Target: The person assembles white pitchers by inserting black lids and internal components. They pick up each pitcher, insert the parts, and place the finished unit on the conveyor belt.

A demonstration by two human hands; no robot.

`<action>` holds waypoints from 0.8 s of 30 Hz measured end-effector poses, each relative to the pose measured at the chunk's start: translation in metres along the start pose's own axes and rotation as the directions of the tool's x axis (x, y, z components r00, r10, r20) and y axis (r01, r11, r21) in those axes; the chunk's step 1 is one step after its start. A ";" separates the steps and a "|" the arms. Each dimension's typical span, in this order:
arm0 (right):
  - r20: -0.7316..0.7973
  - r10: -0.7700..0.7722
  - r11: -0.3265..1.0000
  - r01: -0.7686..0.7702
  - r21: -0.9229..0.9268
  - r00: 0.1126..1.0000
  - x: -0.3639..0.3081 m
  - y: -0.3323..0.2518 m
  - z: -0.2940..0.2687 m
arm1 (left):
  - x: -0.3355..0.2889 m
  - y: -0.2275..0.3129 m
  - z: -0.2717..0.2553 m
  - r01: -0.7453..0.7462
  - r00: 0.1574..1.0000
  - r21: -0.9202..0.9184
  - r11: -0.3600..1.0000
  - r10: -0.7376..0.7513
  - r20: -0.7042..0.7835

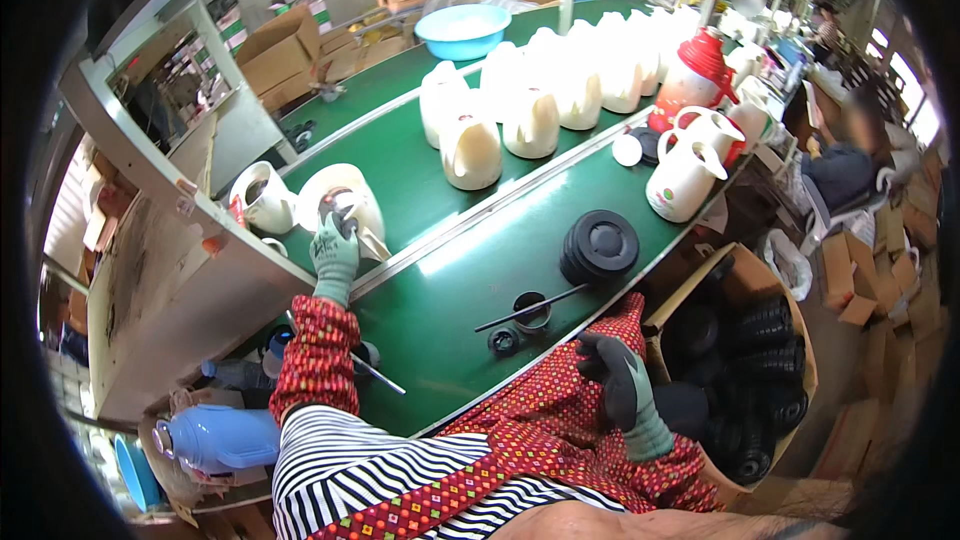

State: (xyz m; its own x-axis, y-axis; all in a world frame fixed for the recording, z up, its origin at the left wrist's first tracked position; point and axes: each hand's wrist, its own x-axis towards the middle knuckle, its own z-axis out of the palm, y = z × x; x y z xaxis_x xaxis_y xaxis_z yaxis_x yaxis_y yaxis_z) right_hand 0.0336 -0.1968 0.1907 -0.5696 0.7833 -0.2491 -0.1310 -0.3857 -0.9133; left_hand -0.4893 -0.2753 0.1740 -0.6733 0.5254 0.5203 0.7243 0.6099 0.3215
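Observation:
My left hand [337, 252], in a grey-green glove with dark fingertips, is closed on a white thermos jug [358, 202] lying tilted on the far green belt. The fingers are at the jug's dark round end, and they hide part of it. Beside it, another white jug [263, 197] lies with its opening showing. My right hand [618, 380], gloved the same way, hovers in front of my red patterned apron; its fingers are loosely bent and apart, with nothing seen in them. A stack of black round lids [600, 245] stands on the near belt, beyond my right hand.
Several white jugs [472, 152] stand along the far belt, with a red thermos [693, 80] at right. A black ring [531, 311] and thin rod lie nearby. A carton [800, 315] of black parts sits right, a blue thermos [222, 437] lower left. A person [848, 165] sits farther right.

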 end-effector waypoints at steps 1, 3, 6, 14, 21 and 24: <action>0.028 -0.031 0.994 0.034 -0.107 0.999 0.004 -0.016 0.002 | -0.012 0.016 -0.016 -0.115 0.993 -0.089 0.989 0.117 0.020; 0.074 0.012 0.976 0.004 -0.219 0.997 0.013 -0.049 0.015 | -0.032 0.063 -0.051 -0.242 0.955 -0.279 0.929 0.279 0.100; 0.058 0.003 0.972 0.011 -0.234 0.998 0.032 -0.091 0.030 | -0.051 0.132 -0.097 -0.466 0.805 -0.521 0.716 0.587 0.087; 0.178 0.107 0.994 -0.105 -0.020 0.978 0.024 -0.106 -0.001 | -0.083 0.239 -0.158 -0.613 0.111 -0.773 0.160 0.987 0.115; -0.033 -0.020 0.938 0.030 0.346 0.999 -0.051 -0.057 -0.067 | -0.112 0.239 -0.094 0.267 0.678 -0.958 0.108 0.685 0.266; -0.015 0.012 0.863 -0.003 0.506 1.000 -0.061 -0.025 -0.096 | -0.141 0.215 -0.021 0.650 0.488 -0.743 0.157 0.664 0.567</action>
State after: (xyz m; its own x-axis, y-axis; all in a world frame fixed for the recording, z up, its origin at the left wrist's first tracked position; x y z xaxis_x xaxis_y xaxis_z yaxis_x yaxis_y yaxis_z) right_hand 0.1498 -0.1882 0.1974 -0.5591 0.7857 -0.2648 -0.5216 -0.5816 -0.6243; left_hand -0.2360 -0.2308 0.1862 0.0682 0.9975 0.0189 -0.2141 -0.0038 0.9768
